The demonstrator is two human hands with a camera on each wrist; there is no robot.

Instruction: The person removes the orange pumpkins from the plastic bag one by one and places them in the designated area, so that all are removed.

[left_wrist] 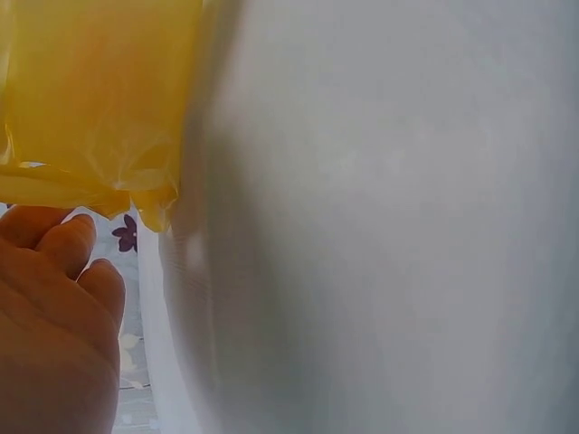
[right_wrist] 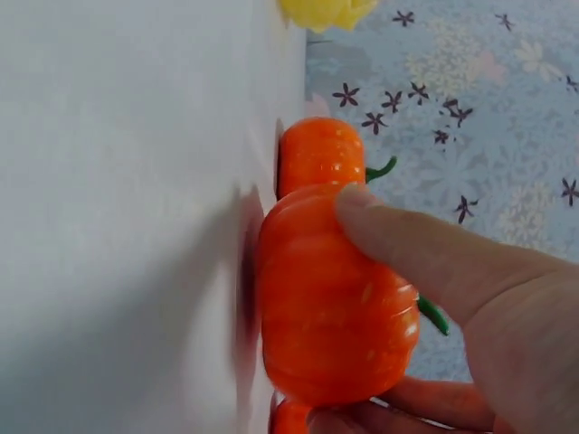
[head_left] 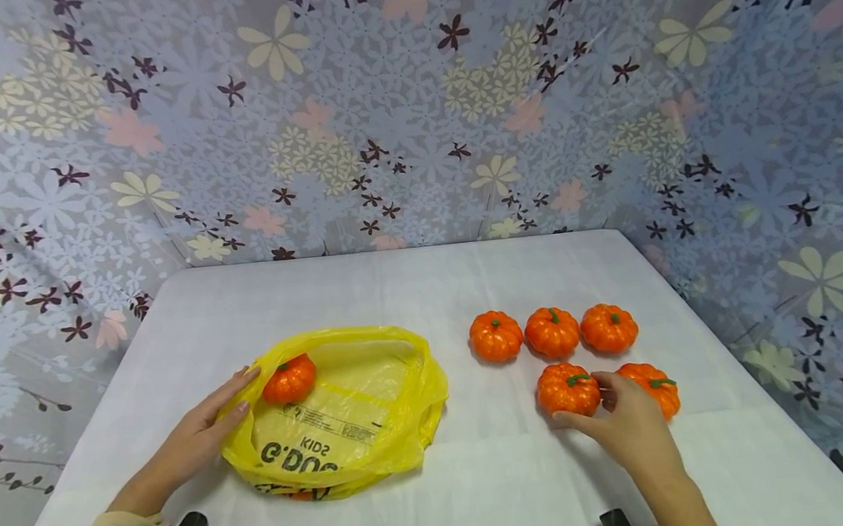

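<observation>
My right hand (head_left: 634, 420) grips a small orange pumpkin (head_left: 564, 390) with a green stem, thumb on its near side and fingers on the far side. In the right wrist view this pumpkin (right_wrist: 330, 298) sits close against the white cloth. Beside the right hand is another pumpkin (head_left: 654, 389), partly covered by it. On the left, a yellow plastic bag (head_left: 427, 455) lies with its mouth spread wide, and one pumpkin (head_left: 290, 380) shows inside. My left hand (head_left: 199, 437) touches the bag's left rim with fingers extended; some fingers (left_wrist: 68, 240) show beneath the bag in the left wrist view.
Behind the gripped pumpkin, a row holds a left pumpkin (head_left: 496, 337), a middle one (head_left: 551, 333) and a right one (head_left: 609, 328). All stand on a white-covered table (head_left: 364, 289). Flowered fabric (head_left: 410, 130) hangs behind and at the sides.
</observation>
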